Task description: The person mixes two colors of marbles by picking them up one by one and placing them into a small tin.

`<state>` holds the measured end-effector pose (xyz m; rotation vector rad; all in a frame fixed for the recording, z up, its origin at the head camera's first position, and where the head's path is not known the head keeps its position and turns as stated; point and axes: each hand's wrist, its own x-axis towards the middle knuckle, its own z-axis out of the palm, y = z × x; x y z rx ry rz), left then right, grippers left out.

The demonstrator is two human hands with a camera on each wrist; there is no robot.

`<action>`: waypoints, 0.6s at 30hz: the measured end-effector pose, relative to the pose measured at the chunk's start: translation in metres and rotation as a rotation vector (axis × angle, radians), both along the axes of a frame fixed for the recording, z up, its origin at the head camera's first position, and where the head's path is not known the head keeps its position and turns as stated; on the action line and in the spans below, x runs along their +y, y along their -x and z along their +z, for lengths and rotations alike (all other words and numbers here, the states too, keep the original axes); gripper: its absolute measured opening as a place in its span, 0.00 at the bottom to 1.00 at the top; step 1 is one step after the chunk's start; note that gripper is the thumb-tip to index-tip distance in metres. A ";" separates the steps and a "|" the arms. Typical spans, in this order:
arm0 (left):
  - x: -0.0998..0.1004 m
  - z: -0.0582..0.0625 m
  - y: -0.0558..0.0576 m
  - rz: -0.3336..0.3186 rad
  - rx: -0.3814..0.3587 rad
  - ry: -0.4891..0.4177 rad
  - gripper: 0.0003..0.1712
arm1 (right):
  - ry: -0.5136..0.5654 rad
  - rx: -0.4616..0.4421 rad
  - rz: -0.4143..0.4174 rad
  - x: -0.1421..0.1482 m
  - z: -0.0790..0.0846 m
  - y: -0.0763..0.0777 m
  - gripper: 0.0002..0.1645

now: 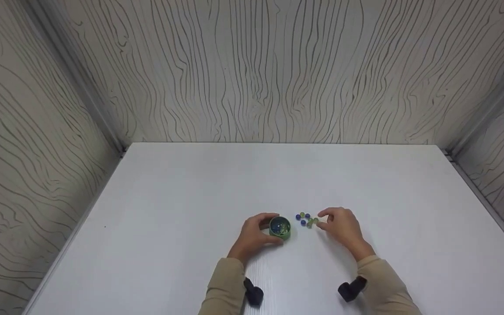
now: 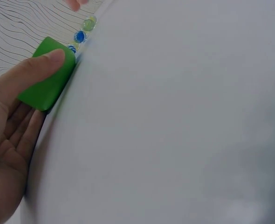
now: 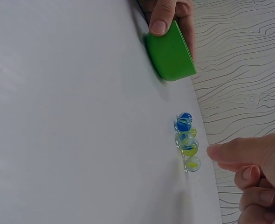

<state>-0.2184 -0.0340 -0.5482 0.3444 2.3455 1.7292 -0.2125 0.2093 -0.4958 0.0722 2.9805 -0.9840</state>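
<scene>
A small green cup [image 1: 280,227] stands on the white table with several marbles visible inside it. My left hand [image 1: 255,235] grips it from the left, thumb on the near side and fingers around the far side. In the left wrist view, the thumb presses on the wall of the green cup [image 2: 58,86]. Right of the cup lies a loose group of blue and yellow-green glass marbles [image 1: 303,223]. My right hand [image 1: 343,226] is at their right edge, thumb and index finger apart with nothing seen between them. Its other fingers are curled in the right wrist view.
The white tabletop [image 1: 182,188] extends around both hands. Wood-grain panels [image 1: 252,74] rise at the back and on both sides. A dark strapped camera [image 1: 254,295] sits at the left wrist, and another dark camera [image 1: 351,289] at the right.
</scene>
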 end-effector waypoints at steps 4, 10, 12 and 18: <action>0.001 0.000 0.000 0.001 -0.007 -0.013 0.38 | -0.010 -0.026 -0.002 0.000 -0.002 0.002 0.13; 0.000 0.000 0.001 -0.010 -0.008 -0.021 0.38 | -0.028 -0.035 0.012 -0.001 -0.003 0.004 0.14; 0.000 -0.001 0.002 -0.014 -0.012 -0.031 0.38 | -0.041 -0.028 0.019 -0.001 -0.004 0.004 0.15; 0.000 -0.003 0.003 -0.019 0.000 -0.016 0.38 | -0.058 -0.052 0.025 -0.001 -0.007 0.006 0.16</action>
